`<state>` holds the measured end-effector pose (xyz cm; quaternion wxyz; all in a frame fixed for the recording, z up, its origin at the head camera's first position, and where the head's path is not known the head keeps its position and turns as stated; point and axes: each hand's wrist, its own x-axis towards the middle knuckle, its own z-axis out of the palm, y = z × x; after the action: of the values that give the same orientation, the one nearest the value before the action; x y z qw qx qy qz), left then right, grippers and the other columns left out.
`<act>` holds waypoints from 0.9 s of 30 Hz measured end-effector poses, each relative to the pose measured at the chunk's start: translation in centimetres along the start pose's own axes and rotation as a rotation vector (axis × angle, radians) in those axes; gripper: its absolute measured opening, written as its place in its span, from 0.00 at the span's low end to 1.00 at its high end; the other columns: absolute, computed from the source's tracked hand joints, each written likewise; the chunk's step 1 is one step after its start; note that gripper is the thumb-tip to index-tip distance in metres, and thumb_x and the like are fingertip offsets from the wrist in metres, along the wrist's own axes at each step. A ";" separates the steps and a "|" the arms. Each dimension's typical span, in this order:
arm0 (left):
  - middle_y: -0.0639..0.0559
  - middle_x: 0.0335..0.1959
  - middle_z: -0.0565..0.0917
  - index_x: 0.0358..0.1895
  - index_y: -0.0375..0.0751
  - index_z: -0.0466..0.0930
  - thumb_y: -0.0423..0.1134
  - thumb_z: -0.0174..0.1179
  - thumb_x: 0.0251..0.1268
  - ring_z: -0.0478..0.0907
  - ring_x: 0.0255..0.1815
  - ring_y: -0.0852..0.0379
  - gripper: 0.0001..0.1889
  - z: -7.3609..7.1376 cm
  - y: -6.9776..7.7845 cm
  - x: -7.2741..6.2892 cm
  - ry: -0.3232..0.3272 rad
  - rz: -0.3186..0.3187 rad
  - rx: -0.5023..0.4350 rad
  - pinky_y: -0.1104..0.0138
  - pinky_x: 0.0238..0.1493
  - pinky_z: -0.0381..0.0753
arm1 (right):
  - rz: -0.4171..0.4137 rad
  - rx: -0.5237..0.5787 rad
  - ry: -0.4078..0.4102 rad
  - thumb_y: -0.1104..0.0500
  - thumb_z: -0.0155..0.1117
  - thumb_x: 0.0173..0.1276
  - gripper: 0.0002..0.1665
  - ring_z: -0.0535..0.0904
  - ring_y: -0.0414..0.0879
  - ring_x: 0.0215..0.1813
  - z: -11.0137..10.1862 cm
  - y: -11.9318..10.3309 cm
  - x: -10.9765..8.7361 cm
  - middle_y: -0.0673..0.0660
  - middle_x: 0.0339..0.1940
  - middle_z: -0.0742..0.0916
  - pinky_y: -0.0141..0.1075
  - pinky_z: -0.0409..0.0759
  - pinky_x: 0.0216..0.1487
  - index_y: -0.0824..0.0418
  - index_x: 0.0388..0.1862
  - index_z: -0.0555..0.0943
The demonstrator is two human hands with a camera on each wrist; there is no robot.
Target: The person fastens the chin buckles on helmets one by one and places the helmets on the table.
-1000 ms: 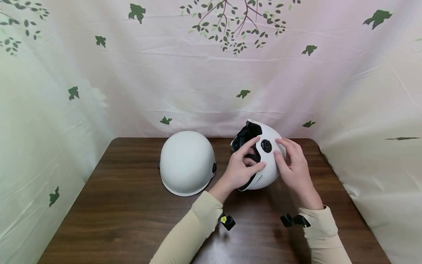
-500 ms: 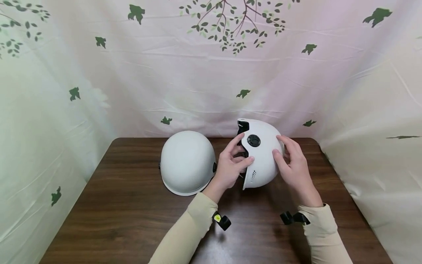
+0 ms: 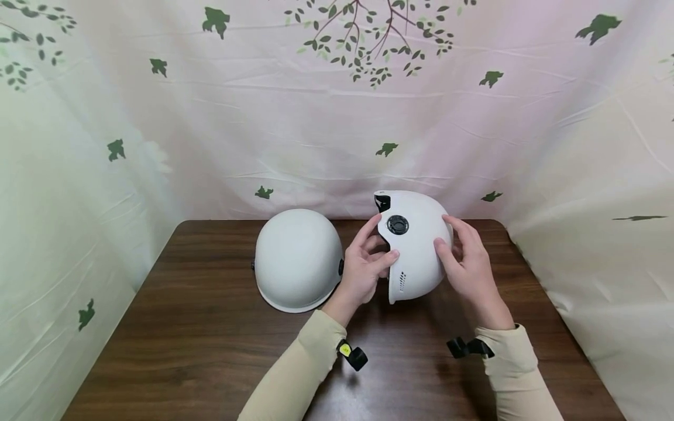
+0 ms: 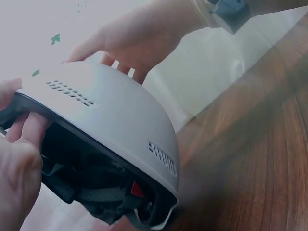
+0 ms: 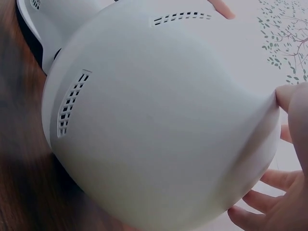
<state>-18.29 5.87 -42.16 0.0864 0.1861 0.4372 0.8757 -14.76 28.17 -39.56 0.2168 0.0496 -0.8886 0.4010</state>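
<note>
A white helmet (image 3: 421,251) is held on its side at the back right, its opening facing left. A round black knob (image 3: 397,225) sits on its side, above a patch of vent holes (image 3: 402,282). My left hand (image 3: 362,266) grips the rim, thumb on the shell and other fingers inside. From the right, my right hand (image 3: 470,272) holds the crown between thumb and spread fingers. In the left wrist view, black straps (image 4: 101,195) and a red piece (image 4: 138,189) show within the dark interior. The right wrist view is mostly smooth shell.
Left of the held helmet, a second white helmet (image 3: 297,257) rests dome-up on the brown wooden table (image 3: 221,356). A pale cloth (image 3: 295,117) with leaf and bird prints hangs behind the table and along both sides. Each wrist wears a small black camera (image 3: 358,358).
The held helmet has turned, so its knob has shifted left and its dark inside is largely hidden from the head view. My left hand moved left with the rim; my right hand barely moved.
</note>
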 end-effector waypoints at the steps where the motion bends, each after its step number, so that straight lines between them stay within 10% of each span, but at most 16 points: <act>1: 0.51 0.45 0.84 0.81 0.53 0.64 0.15 0.61 0.65 0.86 0.32 0.59 0.44 -0.2 -0.1 0.0 0.005 -0.002 -0.013 0.70 0.26 0.83 | 0.000 0.005 -0.001 0.53 0.63 0.79 0.32 0.72 0.58 0.71 0.0 0.0 0.0 0.61 0.76 0.72 0.62 0.80 0.62 0.50 0.80 0.70; 5: 0.49 0.47 0.84 0.81 0.53 0.64 0.15 0.59 0.67 0.88 0.35 0.57 0.43 -0.8 -0.4 -0.1 0.028 -0.008 -0.069 0.65 0.29 0.88 | 0.001 0.015 -0.019 0.53 0.64 0.78 0.34 0.73 0.59 0.71 0.0 -0.1 0.0 0.62 0.76 0.72 0.64 0.79 0.61 0.48 0.81 0.69; 12: 0.48 0.49 0.86 0.82 0.55 0.64 0.19 0.61 0.69 0.88 0.39 0.56 0.42 -1.9 0.1 -0.6 0.063 -0.017 -0.022 0.60 0.35 0.90 | 0.000 0.010 -0.027 0.52 0.63 0.79 0.35 0.74 0.58 0.68 -0.1 0.2 -0.1 0.61 0.76 0.72 0.19 0.70 0.55 0.47 0.82 0.67; 27: 0.43 0.40 0.88 0.82 0.58 0.63 0.33 0.67 0.72 0.87 0.41 0.58 0.40 -3.2 1.4 -1.9 0.004 0.069 0.498 0.63 0.44 0.89 | 0.018 0.050 0.014 0.56 0.62 0.80 0.35 0.70 0.35 0.63 0.3 1.1 -0.8 0.59 0.74 0.74 0.21 0.68 0.60 0.46 0.82 0.67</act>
<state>-17.80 2.11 -43.25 0.0069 0.2150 0.6330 0.7436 -14.38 28.62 -40.79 0.2181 0.0441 -0.8771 0.4256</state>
